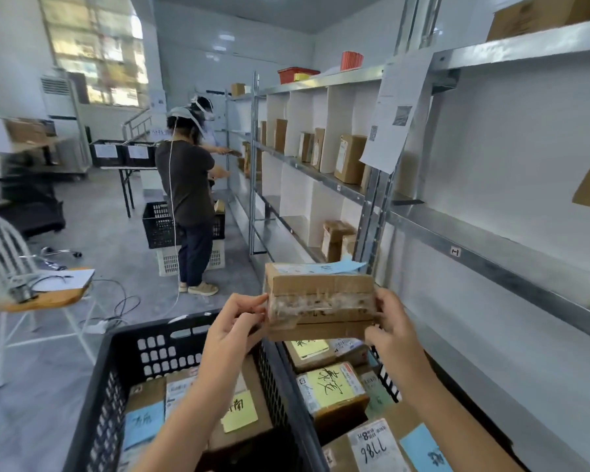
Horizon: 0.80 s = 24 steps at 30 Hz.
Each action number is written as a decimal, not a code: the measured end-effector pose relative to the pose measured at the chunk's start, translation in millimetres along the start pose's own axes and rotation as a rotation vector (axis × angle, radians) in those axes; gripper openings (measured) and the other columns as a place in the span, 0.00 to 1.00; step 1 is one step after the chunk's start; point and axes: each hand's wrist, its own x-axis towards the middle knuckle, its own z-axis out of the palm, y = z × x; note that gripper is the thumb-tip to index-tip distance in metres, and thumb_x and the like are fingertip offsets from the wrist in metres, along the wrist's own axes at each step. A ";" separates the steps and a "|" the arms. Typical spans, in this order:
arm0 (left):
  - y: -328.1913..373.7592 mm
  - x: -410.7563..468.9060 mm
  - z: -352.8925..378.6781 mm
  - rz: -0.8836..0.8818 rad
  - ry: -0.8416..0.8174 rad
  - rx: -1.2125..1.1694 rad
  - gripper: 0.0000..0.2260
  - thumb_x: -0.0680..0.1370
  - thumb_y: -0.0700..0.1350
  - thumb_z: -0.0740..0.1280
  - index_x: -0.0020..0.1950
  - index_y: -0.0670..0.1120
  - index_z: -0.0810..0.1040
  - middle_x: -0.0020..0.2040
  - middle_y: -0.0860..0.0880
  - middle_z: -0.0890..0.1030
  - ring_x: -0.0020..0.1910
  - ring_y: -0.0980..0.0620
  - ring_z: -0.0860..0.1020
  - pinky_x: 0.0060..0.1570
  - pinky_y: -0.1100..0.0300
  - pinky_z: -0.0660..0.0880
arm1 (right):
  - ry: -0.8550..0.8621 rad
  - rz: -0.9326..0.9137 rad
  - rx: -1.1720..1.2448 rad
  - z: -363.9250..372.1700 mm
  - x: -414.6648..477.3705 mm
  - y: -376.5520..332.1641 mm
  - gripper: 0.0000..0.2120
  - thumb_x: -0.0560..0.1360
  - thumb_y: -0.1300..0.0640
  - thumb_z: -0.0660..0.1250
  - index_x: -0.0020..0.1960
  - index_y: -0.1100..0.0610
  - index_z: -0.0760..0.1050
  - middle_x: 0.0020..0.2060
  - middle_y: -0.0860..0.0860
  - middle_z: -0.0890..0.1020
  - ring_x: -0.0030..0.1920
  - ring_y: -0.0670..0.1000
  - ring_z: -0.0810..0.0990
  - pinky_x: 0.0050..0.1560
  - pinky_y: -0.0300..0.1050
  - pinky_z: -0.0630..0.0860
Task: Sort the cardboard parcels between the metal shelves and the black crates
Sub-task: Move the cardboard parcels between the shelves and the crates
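Holding cardboard parcel point(321, 301) up by both ends, over seam between two black crates. Pinching left end with left hand point(232, 330); gripping right end with right hand point(394, 327), fingers curled round edge. Blue slip point(334, 267) on parcel top. Below: left crate point(123, 352), right crate point(389, 383), both with labelled parcels point(331, 390). Metal shelves point(491, 240) close on right. Second person point(188, 185) at far shelves.

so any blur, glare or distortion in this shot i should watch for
Head view: the wide-angle lens bows the metal shelves at the right edge; the white chair at the left edge is smeared by blur; the window is overexposed; tape on the held parcel catches glare, yet the parcel, left hand and right hand look fairly sharp.
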 end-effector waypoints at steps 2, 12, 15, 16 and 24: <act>-4.1 -2.3 -11.9 -0.015 0.035 -0.002 0.07 0.83 0.41 0.60 0.47 0.41 0.75 0.56 0.48 0.84 0.57 0.47 0.82 0.58 0.49 0.78 | -0.045 0.035 0.057 10.0 2.3 -1.6 0.22 0.76 0.69 0.57 0.55 0.43 0.75 0.47 0.49 0.84 0.53 0.54 0.82 0.50 0.52 0.80; -0.4 -7.4 -47.9 -0.030 0.157 -0.051 0.28 0.75 0.63 0.67 0.50 0.36 0.67 0.50 0.44 0.85 0.52 0.45 0.83 0.50 0.51 0.79 | -0.022 0.096 0.261 67.6 12.7 -3.0 0.19 0.71 0.28 0.58 0.52 0.37 0.77 0.51 0.44 0.85 0.55 0.47 0.82 0.61 0.55 0.76; -14.4 -18.1 -58.1 -0.084 0.181 -0.050 0.30 0.73 0.66 0.68 0.52 0.38 0.72 0.50 0.41 0.84 0.51 0.43 0.83 0.48 0.50 0.79 | -0.008 0.128 0.262 90.1 -0.8 11.5 0.29 0.70 0.27 0.63 0.53 0.52 0.76 0.48 0.46 0.86 0.51 0.46 0.84 0.53 0.46 0.77; -18.8 -22.8 -60.6 -0.114 0.180 -0.031 0.31 0.71 0.67 0.69 0.51 0.39 0.73 0.50 0.41 0.84 0.50 0.43 0.83 0.45 0.52 0.79 | 0.009 0.132 0.261 97.3 -5.5 16.4 0.28 0.70 0.29 0.67 0.50 0.54 0.75 0.46 0.46 0.86 0.50 0.46 0.85 0.48 0.42 0.78; -18.8 -27.7 -103.3 -0.200 0.066 0.067 0.27 0.68 0.62 0.76 0.44 0.44 0.66 0.49 0.39 0.84 0.46 0.40 0.85 0.45 0.40 0.79 | 0.024 0.126 0.132 115.6 -10.1 26.8 0.18 0.69 0.42 0.75 0.49 0.52 0.76 0.45 0.48 0.82 0.47 0.45 0.83 0.40 0.38 0.78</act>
